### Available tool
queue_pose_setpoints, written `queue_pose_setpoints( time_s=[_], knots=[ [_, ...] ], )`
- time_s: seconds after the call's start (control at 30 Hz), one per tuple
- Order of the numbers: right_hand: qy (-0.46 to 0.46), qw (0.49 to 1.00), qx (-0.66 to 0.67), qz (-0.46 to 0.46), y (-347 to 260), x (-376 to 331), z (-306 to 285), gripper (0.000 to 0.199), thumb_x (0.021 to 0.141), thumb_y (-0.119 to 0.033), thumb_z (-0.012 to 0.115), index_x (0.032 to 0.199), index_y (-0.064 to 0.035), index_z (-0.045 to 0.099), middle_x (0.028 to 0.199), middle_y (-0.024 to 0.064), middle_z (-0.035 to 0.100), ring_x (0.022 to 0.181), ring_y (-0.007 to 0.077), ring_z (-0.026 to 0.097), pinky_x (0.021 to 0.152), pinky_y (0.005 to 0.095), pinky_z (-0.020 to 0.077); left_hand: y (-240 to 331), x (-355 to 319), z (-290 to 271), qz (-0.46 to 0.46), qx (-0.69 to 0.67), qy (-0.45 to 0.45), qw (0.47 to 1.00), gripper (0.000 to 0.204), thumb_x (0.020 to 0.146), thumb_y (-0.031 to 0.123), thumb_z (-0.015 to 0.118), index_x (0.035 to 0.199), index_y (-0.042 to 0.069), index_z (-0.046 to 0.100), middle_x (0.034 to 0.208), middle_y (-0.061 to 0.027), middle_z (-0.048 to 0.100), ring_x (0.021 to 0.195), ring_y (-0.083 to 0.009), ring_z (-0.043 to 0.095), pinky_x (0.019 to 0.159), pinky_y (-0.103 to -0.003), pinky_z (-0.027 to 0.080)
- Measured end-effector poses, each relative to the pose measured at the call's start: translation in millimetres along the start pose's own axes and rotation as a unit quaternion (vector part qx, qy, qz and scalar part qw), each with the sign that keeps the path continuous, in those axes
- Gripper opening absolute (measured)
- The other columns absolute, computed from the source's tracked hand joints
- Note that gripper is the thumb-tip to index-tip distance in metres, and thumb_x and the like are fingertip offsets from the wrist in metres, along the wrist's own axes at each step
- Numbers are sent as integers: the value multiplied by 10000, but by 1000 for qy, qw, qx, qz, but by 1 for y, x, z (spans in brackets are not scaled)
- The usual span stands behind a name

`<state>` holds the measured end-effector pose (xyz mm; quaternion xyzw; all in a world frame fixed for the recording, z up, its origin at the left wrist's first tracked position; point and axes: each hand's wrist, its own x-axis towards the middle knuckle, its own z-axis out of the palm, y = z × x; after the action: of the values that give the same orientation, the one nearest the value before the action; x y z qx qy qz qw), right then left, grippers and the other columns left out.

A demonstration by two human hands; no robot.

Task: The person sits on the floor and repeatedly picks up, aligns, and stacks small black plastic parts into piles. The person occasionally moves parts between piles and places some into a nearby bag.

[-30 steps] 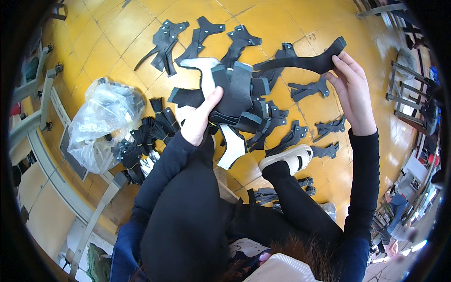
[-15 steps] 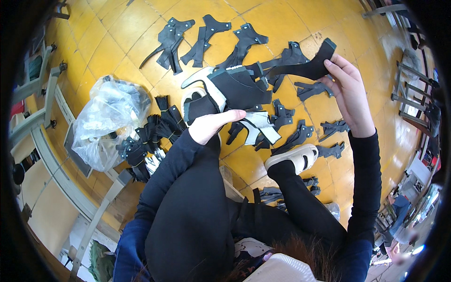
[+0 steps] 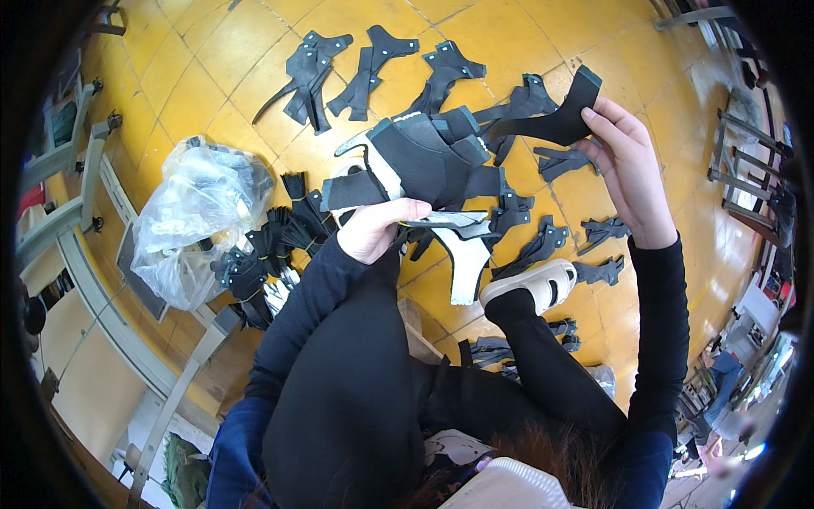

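Observation:
My left hand (image 3: pixel 377 229) is closed on a stack of dark fabric pieces (image 3: pixel 428 157) with white undersides, its thumb lying across the top. A white-faced end of the stack (image 3: pixel 466 267) hangs below that hand. Out to the right, my right hand (image 3: pixel 623 148) pinches a single curved black fabric strip (image 3: pixel 555 125) by its wide, teal-edged end. The strip's narrow end reaches left toward the stack; whether they touch I cannot tell. Small piles of similar cut pieces (image 3: pixel 309 76) lie on the floor beyond and to the right of my hands.
A clear plastic bag (image 3: pixel 195 220) rests on the left, beside bundles of black strips (image 3: pixel 275 242). Grey metal frames (image 3: pixel 110 288) run along the left edge. My foot in a cream sandal (image 3: pixel 534 288) stands among the piles on the yellow tiled floor (image 3: pixel 229 51).
The stack in my left hand has turned and fanned out, and its white-faced end now hangs lower. My right hand has barely shifted, still pinching the black strip.

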<state>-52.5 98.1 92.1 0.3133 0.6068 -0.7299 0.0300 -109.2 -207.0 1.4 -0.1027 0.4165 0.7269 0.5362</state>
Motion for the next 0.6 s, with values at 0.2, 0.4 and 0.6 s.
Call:
queue_pose_setpoints(
  time_s=[0.2,0.4,0.6],
  knots=[
    [5,1000,0,-4,0,-1,2,241,938,-123,547,1151,-18,591,1061,21,640,929,76,576,809,250,472,0,4,-5,21,-72,-75,994,219,861,60,602,1064,-13,634,1022,-100,664,990,-177,614,890,-310,458],
    [1,1000,2,-1,1,1,0,235,934,-116,552,1143,-17,594,1052,23,641,921,76,576,805,248,474,-1,11,11,79,-222,-47,971,338,943,140,539,1260,35,485,1212,-113,576,1119,-233,575,975,-369,465],
    [1,1000,0,3,1,0,0,240,936,-113,546,1150,-15,591,1060,25,641,917,75,578,805,244,474,8,9,18,30,-214,-88,972,391,928,108,522,1277,-45,433,1243,-207,541,1071,-332,596,918,-440,508]
  ],
)
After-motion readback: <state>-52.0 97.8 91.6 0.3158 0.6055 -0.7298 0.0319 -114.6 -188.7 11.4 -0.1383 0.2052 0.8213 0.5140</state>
